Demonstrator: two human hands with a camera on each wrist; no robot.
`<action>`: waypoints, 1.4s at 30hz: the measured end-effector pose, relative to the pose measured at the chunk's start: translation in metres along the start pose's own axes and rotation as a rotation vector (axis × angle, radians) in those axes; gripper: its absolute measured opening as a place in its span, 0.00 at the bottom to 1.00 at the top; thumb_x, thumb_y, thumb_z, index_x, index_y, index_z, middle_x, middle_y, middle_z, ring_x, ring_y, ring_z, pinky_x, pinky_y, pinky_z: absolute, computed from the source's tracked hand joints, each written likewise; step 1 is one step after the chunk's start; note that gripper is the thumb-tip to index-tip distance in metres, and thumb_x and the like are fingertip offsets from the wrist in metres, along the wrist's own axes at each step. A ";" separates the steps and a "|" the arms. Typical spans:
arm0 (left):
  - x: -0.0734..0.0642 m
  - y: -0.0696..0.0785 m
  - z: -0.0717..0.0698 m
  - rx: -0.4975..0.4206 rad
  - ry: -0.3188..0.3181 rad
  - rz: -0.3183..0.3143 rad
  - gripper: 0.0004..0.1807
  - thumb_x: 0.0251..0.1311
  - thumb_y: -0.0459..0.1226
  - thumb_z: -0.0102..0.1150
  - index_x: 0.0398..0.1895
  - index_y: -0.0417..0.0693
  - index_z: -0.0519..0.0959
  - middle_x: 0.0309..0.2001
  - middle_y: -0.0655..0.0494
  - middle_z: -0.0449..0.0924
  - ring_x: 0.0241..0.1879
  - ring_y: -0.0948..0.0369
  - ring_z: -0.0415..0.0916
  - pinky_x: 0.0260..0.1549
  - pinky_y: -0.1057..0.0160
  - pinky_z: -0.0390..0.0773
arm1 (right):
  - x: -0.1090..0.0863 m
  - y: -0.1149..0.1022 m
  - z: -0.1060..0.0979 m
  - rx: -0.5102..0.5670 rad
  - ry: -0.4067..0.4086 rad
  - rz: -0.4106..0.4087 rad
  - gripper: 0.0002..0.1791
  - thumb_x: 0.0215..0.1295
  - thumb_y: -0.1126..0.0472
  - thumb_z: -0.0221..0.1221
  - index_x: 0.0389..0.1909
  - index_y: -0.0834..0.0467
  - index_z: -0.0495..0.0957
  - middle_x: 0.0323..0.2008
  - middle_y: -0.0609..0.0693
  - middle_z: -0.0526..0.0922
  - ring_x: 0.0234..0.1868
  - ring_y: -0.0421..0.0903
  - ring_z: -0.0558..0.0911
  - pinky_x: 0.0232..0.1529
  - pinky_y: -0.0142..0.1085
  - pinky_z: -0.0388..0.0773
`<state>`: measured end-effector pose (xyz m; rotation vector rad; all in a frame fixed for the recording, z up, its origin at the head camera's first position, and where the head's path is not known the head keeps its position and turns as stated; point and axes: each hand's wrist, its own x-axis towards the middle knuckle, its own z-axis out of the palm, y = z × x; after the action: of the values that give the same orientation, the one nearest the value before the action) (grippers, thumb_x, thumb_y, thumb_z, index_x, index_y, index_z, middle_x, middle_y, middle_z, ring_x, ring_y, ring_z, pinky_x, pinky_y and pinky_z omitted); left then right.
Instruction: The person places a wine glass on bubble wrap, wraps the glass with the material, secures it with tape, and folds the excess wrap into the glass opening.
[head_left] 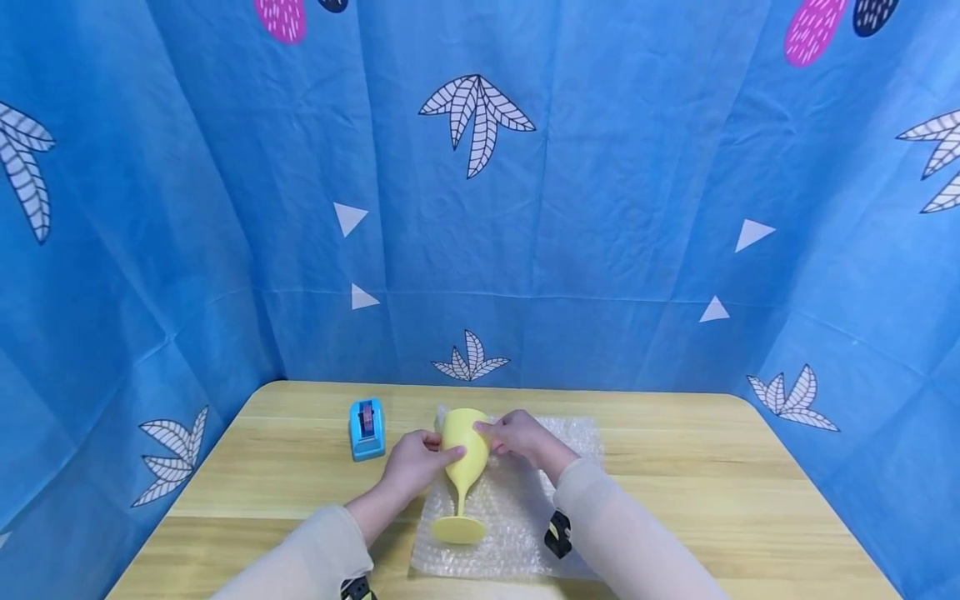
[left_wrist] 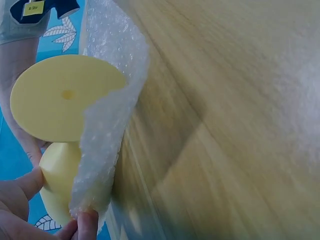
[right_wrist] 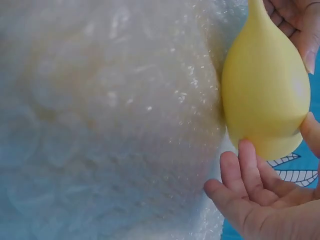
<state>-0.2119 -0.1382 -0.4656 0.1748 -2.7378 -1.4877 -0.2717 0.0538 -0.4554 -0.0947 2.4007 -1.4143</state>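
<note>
A yellow goblet point(head_left: 467, 450) lies on its side along the left part of a bubble wrap sheet point(head_left: 517, 521), its round foot toward me. My left hand point(head_left: 415, 462) grips the bowl from the left, thumb on top. In the left wrist view, the wrap's edge point(left_wrist: 102, 145) stands raised along the goblet, and a fingertip of that hand point(left_wrist: 17, 215) presses it near the bowl. My right hand point(head_left: 519, 435) holds the bowl close to its rim. The right wrist view shows its thumb and fingers point(right_wrist: 247, 160) on opposite sides of the bowl point(right_wrist: 265, 90).
A blue tape dispenser point(head_left: 367, 429) stands on the wooden table point(head_left: 675, 467), left of the goblet. A blue patterned curtain point(head_left: 600, 208) hangs behind the table and along both sides.
</note>
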 end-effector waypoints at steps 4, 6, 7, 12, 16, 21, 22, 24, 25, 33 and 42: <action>0.002 0.001 0.005 0.002 -0.007 -0.021 0.36 0.56 0.50 0.73 0.56 0.31 0.76 0.49 0.40 0.82 0.50 0.46 0.80 0.49 0.48 0.82 | 0.000 0.003 -0.005 -0.022 0.048 -0.035 0.23 0.62 0.46 0.68 0.37 0.65 0.80 0.33 0.57 0.84 0.38 0.53 0.83 0.48 0.46 0.81; 0.003 0.001 0.007 -0.002 -0.010 -0.026 0.37 0.56 0.50 0.73 0.57 0.30 0.75 0.51 0.39 0.81 0.51 0.46 0.79 0.50 0.47 0.81 | 0.000 0.004 -0.007 -0.046 0.069 -0.063 0.23 0.62 0.47 0.68 0.39 0.65 0.80 0.32 0.55 0.83 0.39 0.53 0.83 0.46 0.45 0.82; 0.003 0.002 0.008 -0.005 -0.012 -0.023 0.37 0.56 0.50 0.73 0.58 0.30 0.75 0.51 0.39 0.81 0.51 0.46 0.79 0.50 0.47 0.81 | 0.000 0.004 -0.007 -0.057 0.075 -0.078 0.22 0.62 0.48 0.68 0.39 0.65 0.80 0.31 0.55 0.83 0.38 0.53 0.82 0.44 0.44 0.82; 0.002 0.003 0.010 -0.006 -0.005 -0.020 0.34 0.55 0.50 0.73 0.55 0.32 0.77 0.49 0.44 0.82 0.48 0.50 0.79 0.49 0.49 0.81 | -0.002 0.003 -0.008 -0.090 0.053 -0.108 0.21 0.64 0.48 0.66 0.37 0.64 0.80 0.31 0.53 0.82 0.34 0.48 0.79 0.37 0.39 0.79; 0.000 0.005 0.010 0.013 0.002 0.000 0.34 0.56 0.51 0.73 0.54 0.33 0.77 0.48 0.44 0.82 0.46 0.51 0.80 0.47 0.49 0.82 | -0.004 0.001 -0.007 -0.078 0.038 -0.104 0.20 0.61 0.45 0.68 0.27 0.59 0.77 0.24 0.47 0.76 0.26 0.43 0.71 0.26 0.34 0.71; -0.003 0.007 0.011 0.060 0.016 0.011 0.35 0.55 0.53 0.72 0.55 0.34 0.77 0.50 0.43 0.82 0.46 0.51 0.80 0.45 0.49 0.82 | -0.003 0.002 -0.007 -0.071 0.009 -0.104 0.27 0.62 0.44 0.67 0.13 0.50 0.65 0.12 0.41 0.60 0.16 0.38 0.58 0.17 0.30 0.56; -0.004 0.007 0.011 0.067 0.021 0.013 0.36 0.55 0.53 0.72 0.56 0.34 0.77 0.50 0.43 0.82 0.46 0.51 0.80 0.45 0.50 0.82 | -0.002 0.003 -0.007 -0.077 0.005 -0.112 0.28 0.63 0.44 0.66 0.12 0.50 0.64 0.12 0.40 0.59 0.16 0.38 0.57 0.17 0.29 0.55; -0.005 0.008 0.011 0.082 0.031 0.038 0.36 0.55 0.54 0.72 0.55 0.34 0.77 0.49 0.43 0.83 0.44 0.52 0.80 0.44 0.50 0.83 | -0.002 0.004 -0.008 -0.084 -0.006 -0.124 0.27 0.64 0.45 0.66 0.12 0.50 0.65 0.12 0.40 0.58 0.16 0.38 0.57 0.17 0.29 0.56; -0.006 0.009 0.011 0.091 0.035 0.054 0.35 0.55 0.54 0.72 0.54 0.34 0.77 0.48 0.44 0.83 0.43 0.53 0.80 0.43 0.51 0.83 | -0.002 0.004 -0.008 -0.089 -0.008 -0.126 0.26 0.64 0.45 0.65 0.13 0.50 0.67 0.12 0.40 0.59 0.16 0.38 0.58 0.17 0.30 0.56; -0.007 0.006 0.011 0.137 0.021 0.138 0.33 0.57 0.51 0.72 0.55 0.34 0.78 0.44 0.47 0.83 0.38 0.56 0.81 0.36 0.57 0.84 | -0.001 0.009 -0.012 -0.075 0.019 -0.097 0.24 0.62 0.49 0.69 0.45 0.65 0.79 0.39 0.52 0.80 0.40 0.47 0.78 0.43 0.42 0.80; 0.001 -0.002 0.008 0.048 0.023 0.259 0.16 0.71 0.33 0.55 0.57 0.33 0.78 0.59 0.40 0.77 0.52 0.47 0.79 0.51 0.50 0.81 | -0.003 0.010 -0.016 -0.001 -0.008 -0.108 0.18 0.64 0.57 0.67 0.44 0.69 0.79 0.41 0.55 0.80 0.43 0.50 0.78 0.49 0.48 0.80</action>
<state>-0.2136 -0.1330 -0.4717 -0.1556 -2.6557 -1.3437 -0.2733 0.0727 -0.4560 -0.2330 2.4218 -1.4570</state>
